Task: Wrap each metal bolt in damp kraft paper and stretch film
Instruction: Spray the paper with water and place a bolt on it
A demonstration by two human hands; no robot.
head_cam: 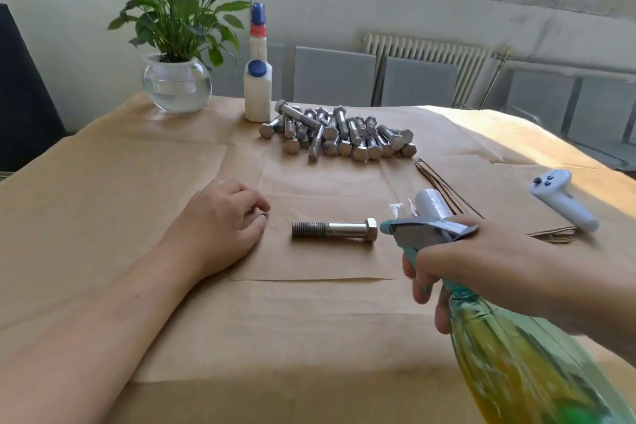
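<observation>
A table (103, 182) covered in brown kraft paper fills a sunlit room, with a radiator and a window behind it. Nearest the camera, the right hand (481, 262) grips the neck of a translucent green plastic spray bottle (516, 361), its fingers curled around the teal trigger and its grey nozzle pointing left. The left hand (223, 217) rests palm down on the paper, its fingers loosely bent and holding nothing.

Between the hands, a separate sheet of brown kraft paper (309, 265) lies flat on the table. On it lies a single silver metal bolt with a hexagonal head (335, 230), on its side, threaded end toward the left hand and head just beside the nozzle.

Behind the right hand a grey roll of stretch film (432, 205) shows partly, near a stack of cut brown paper sheets (444, 186). A pale grey handheld controller (561, 200) lies well to the right.

Farther back sits a heap of silver metal bolts (340, 134), and just left of it stands a white plastic bottle with blue caps (258, 79). At the far left corner a green leafy plant in a round clear glass bowl (176, 79) stands on the table.
</observation>
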